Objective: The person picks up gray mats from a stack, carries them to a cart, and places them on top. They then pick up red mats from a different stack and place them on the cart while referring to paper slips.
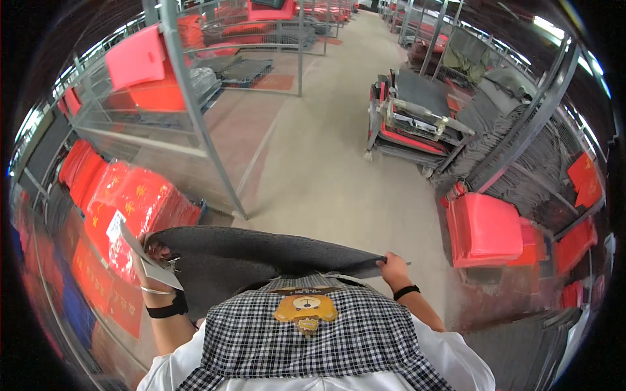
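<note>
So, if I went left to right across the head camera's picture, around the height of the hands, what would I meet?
Red sheets with yellow lettering → left hand → dark grey mat → right hand → pinkish-red stack → red sheet at the far right.

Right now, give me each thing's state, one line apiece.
Dark grey mat: bent, held at both ends
Left hand: closed on mat
Right hand: pinching mat edge
White card: tilted, at left hand
Red bundle: plastic-wrapped
Wheeled cart: loaded
Ceiling light: lit
</note>
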`<state>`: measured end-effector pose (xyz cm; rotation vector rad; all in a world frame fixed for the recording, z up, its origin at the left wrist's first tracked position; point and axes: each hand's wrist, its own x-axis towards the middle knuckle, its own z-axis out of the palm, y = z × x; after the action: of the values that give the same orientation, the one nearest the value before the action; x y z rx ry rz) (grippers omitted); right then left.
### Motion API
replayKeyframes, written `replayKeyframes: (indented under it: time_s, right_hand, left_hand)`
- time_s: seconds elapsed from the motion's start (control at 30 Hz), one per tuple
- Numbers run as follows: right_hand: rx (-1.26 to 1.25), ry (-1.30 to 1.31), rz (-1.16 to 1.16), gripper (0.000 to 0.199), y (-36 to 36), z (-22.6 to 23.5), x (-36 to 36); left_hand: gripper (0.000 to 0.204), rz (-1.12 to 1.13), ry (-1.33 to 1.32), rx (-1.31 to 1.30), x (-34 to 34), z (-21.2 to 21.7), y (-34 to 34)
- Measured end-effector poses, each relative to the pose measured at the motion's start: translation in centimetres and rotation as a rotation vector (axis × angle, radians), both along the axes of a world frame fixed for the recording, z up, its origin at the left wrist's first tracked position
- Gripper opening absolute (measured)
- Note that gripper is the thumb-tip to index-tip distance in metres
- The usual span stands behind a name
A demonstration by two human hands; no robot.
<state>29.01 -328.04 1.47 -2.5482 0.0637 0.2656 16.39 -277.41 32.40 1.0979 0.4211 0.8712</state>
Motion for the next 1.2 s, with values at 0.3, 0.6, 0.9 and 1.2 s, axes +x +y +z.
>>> replayKeyframes:
  time_s: [0.3,0.6,0.9,1.2]
  right_hand:
    - [0.034,-0.009,0.017,0.024,-2.0,0.3,0.5]
    - [-0.008,-0.109,0.357,0.030,4.4,4.7,7.5]
    - [0.018,-0.236,0.564,0.029,12.7,6.1,10.3]
    - [-0.017,-0.611,-0.156,0.014,-2.9,21.0,19.9]
  left_hand:
    - [0.030,-0.089,0.033,0.082,-1.3,-2.4,-0.2]
    - [0.026,0.088,0.173,-0.036,-9.8,-8.0,3.7]
    - [0.027,0.104,0.193,-0.074,-4.9,-6.7,9.5]
    - [0.031,-0.436,-0.206,0.311,15.5,8.3,8.2]
